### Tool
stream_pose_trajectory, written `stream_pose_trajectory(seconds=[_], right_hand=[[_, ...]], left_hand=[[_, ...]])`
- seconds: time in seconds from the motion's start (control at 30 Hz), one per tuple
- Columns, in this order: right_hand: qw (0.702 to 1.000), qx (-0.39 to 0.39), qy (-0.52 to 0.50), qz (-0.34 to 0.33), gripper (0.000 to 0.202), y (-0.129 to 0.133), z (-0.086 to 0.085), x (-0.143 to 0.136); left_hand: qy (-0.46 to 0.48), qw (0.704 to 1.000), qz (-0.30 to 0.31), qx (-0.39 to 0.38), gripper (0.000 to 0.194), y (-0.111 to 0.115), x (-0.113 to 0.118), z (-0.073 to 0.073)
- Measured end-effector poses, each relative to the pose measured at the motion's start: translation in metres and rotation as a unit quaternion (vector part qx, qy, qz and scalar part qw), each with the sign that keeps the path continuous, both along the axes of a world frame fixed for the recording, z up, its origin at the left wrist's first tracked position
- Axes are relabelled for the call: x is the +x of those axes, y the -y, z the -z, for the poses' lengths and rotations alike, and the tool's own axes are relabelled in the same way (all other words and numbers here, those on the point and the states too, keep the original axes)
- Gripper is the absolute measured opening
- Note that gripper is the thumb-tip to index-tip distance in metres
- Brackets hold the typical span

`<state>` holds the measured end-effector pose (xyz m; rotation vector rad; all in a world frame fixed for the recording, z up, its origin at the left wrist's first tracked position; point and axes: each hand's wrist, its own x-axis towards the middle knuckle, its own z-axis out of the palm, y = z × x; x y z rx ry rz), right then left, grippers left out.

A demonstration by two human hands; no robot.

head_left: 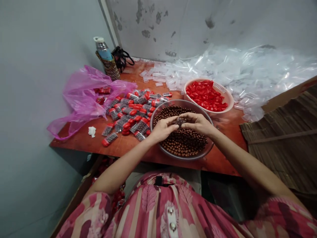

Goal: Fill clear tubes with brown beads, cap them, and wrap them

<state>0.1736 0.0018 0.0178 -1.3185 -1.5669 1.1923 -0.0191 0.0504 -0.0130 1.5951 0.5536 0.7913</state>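
One small see-through container (180, 122), dark inside, sits pinched between the left hand (163, 129) and right hand (199, 124).

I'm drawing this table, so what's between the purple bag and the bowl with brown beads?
In the head view, a heap of little red-capped clear containers lies between the purple bag and the bowl.

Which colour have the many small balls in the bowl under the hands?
The balls are brown and shiny, seen in the head view.
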Motion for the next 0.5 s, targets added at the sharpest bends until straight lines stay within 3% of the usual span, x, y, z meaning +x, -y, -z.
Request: stream_pose_trajectory(seconds=[0.13,0.27,0.37,0.5], right_hand=[[0.994,0.072,0.078,0.023,0.05,0.008,-0.007,0.003],[0.967,0.148,0.207,-0.031,0.04,0.012,-0.013,0.009],[0.947,0.2,0.246,-0.047,0.039,0.014,-0.009,0.01],[0.941,0.238,0.241,-0.011,0.035,0.019,0.003,0.006]], left_hand=[[-0.001,1.0,-0.003,0.001,0.034,-0.002,0.007,-0.001],[-0.024,0.999,0.022,0.003,0.03,-0.006,0.006,-0.005],[-0.028,0.999,0.029,-0.023,0.03,-0.008,0.004,-0.004],[-0.043,0.998,0.01,-0.055,0.037,-0.011,0.003,0.001]])
